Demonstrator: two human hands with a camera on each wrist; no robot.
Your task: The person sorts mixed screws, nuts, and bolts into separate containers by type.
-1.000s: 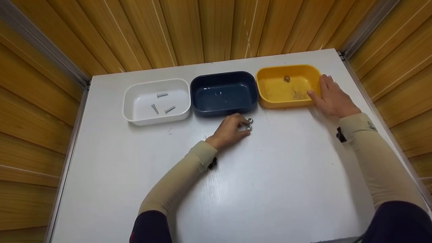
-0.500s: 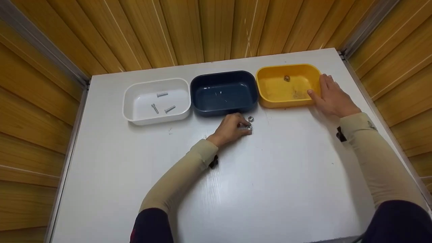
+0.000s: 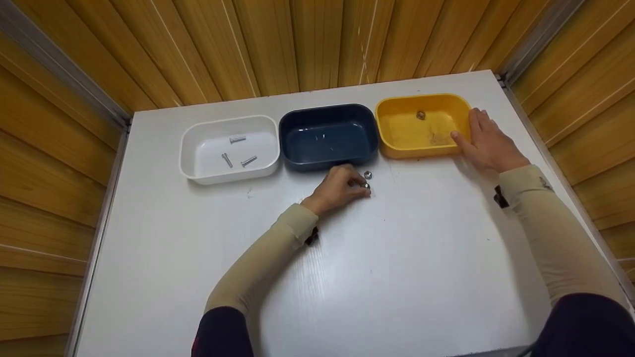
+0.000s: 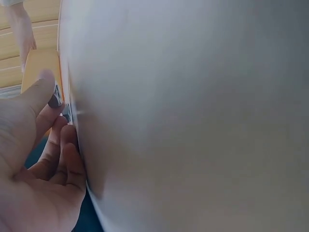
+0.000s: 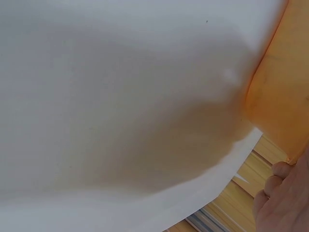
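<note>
My left hand (image 3: 336, 191) pinches a metal nut (image 3: 366, 186) between thumb and forefinger, low over the white table, in front of the dark blue bin (image 3: 328, 163). The left wrist view shows the nut (image 4: 56, 98) between the fingertips, partly covered by them. A second nut (image 3: 368, 175) lies on the table just beyond those fingertips. My right hand (image 3: 492, 144) rests against the right side of the yellow bin (image 3: 421, 152), fingers straight along the outer wall and thumb at the front rim. One nut (image 3: 420, 115) lies inside the yellow bin.
A white bin (image 3: 230, 176) with several bolts, three plainly seen, stands at the left, beside the blue bin. The three bins form a row near the back of the white table (image 3: 397, 277). Wood-slat walls (image 3: 317, 44) enclose the back and sides.
The left thumb and forefinger have closed on the nearer nut, which is now more covered. The farther nut sits slightly apart from the fingers. The right hand has stayed put.
</note>
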